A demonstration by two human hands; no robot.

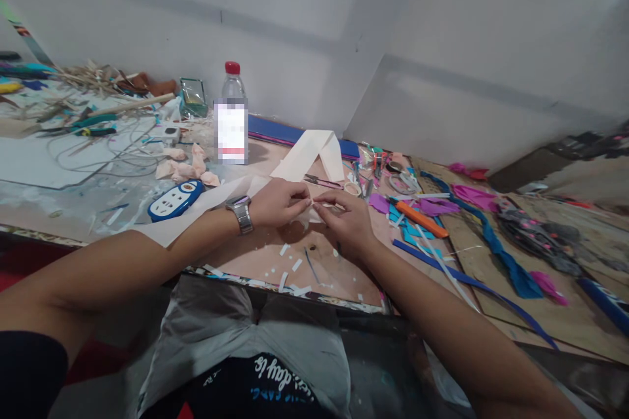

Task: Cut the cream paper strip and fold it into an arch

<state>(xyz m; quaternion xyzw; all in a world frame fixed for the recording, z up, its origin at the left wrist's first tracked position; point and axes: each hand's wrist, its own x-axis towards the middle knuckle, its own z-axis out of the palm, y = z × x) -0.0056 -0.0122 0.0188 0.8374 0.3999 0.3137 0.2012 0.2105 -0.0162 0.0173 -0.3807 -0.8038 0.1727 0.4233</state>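
My left hand (275, 201), with a metal watch on its wrist, and my right hand (346, 222) meet over the table in front of me. The thumb and fingers of each are pinched together on a small piece of white paper (308, 216), mostly hidden by the fingers. A long white paper strip (179, 228) runs under my left forearm. Behind my hands, a folded white paper strip (305, 152) stands up in a bent loop. Close to it lie a slim pair of scissors or pliers (324, 181) and a tape roll (352, 188).
A red-capped bottle (232, 86) stands near the wall. Left of my hands are a blue-and-white power socket (175, 200) and crumpled peach lumps (181, 167). On the right lie an orange cutter (421, 218), a blue strip (472, 285) and coloured scraps. Paper bits (285, 281) litter the front edge.
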